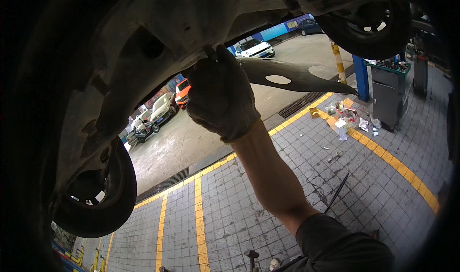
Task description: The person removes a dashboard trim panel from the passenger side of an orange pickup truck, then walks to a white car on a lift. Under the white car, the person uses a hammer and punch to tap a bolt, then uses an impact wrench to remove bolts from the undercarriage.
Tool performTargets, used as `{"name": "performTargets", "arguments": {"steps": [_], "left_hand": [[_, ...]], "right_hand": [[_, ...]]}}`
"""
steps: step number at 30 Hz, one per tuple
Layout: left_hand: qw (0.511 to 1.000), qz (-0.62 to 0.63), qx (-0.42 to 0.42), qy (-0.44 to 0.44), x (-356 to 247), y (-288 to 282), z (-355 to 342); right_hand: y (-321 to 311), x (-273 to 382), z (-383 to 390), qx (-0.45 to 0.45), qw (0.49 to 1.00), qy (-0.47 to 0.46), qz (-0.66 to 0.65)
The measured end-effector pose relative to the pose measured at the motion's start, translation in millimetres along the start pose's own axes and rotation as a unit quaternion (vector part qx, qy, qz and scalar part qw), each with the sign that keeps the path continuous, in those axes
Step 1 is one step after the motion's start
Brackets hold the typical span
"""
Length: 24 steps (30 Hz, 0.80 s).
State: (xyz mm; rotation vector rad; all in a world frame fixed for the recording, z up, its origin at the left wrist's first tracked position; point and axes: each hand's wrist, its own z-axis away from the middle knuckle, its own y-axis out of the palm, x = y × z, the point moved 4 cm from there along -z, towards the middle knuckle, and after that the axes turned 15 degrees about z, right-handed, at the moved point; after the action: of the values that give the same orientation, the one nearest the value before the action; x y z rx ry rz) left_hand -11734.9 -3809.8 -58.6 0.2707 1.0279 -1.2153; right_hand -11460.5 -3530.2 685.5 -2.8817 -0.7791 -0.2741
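My right hand, in a dark work glove, reaches up to the lower edge of a raised car's underside. The fingers are closed; what they grip, if anything, is hidden behind the glove. A small dark piece shows just above the knuckles, against the car body. To the right of the glove, a dark, thin panel with oval holes hangs down under the car. Whether the hand touches this panel cannot be made out. My left hand is out of view.
Car wheels hang at left and upper right. A blue post and grey tool cart stand at right. Boxes and bags, a ratchet-like tool and a black rod lie on the tiles. Parked cars stand beyond.
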Motion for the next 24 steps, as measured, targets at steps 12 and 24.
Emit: {"name": "performTargets", "arguments": {"steps": [12,24], "left_hand": [[0.999,-0.012,-0.003,-0.033,-10.2,5.3,-9.3],[0.996,-0.009,-0.039,-0.078,38.1,-31.9,9.7]], "right_hand": [[27.0,9.4,6.1,-0.026,0.054,-0.253,0.966],[-27.9,51.9,-3.4,-0.110,-0.029,-0.207,0.972]]}}
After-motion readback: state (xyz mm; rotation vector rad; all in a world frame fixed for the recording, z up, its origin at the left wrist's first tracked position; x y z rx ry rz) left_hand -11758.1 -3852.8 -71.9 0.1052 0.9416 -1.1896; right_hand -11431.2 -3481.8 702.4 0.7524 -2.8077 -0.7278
